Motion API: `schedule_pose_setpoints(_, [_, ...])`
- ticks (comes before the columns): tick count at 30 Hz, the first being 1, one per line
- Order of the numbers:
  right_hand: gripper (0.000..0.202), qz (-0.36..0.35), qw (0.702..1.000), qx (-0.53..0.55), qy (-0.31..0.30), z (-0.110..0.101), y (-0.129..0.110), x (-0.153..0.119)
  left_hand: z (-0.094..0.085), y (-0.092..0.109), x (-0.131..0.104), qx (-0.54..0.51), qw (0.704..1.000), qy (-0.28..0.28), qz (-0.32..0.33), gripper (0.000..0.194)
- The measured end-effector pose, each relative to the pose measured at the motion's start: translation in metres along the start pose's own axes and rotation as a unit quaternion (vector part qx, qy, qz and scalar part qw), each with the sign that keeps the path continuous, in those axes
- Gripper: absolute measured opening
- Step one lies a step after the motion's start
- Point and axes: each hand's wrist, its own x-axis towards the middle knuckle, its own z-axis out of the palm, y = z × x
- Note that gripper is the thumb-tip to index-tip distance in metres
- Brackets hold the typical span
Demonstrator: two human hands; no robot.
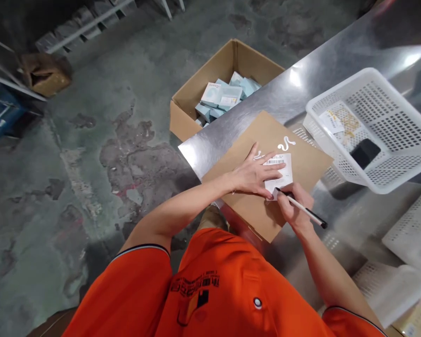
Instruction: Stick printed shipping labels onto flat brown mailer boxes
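My left hand (254, 175) lies flat with fingers spread over a white paper slip (284, 175) printed with a barcode. Under the slip is a brown cardboard piece (238, 159), which rests at the corner of the metal table. My right hand (296, 206) is closed around a pen (307, 211) with a white barrel and black ends. The pen's tip meets the lower edge of the slip, close to my left thumb. White curly marks (286, 143) show on the cardboard above the slip. Part of the slip is hidden by my left fingers.
A white perforated basket (372, 180) on the metal table (351, 210) holds a dark object (365, 153) and a paper. Beyond the table edge, an open carton (196, 79) contains several light-blue boxes (212, 95). More white baskets (412, 229) stand at the right.
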Motion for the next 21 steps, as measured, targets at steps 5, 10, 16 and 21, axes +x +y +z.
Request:
schedule_pose_setpoints(5, [0.012,0.009,1.000,-0.002,0.011,-0.0005,0.0013,0.0002,0.0006,-0.0011,0.0001,-0.002,1.000,-0.004,0.002,0.048])
schedule_pose_setpoints(10, [0.010,-0.009,1.000,-0.003,0.023,-0.0016,0.0038,0.0004,0.0003,-0.0002,0.0002,-0.001,1.000,-0.006,-0.006,0.047])
schedule_pose_setpoints(16, [0.007,-0.005,1.000,0.004,0.019,-0.0011,0.0061,-0.0034,-0.0003,0.0000,-0.0002,-0.005,1.000,-0.007,-0.002,0.050])
schedule_pose_setpoints(21, [0.011,-0.005,1.000,-0.005,0.013,0.0007,0.0044,-0.0029,0.0009,-0.0012,-0.0005,-0.007,1.000,-0.004,-0.004,0.049])
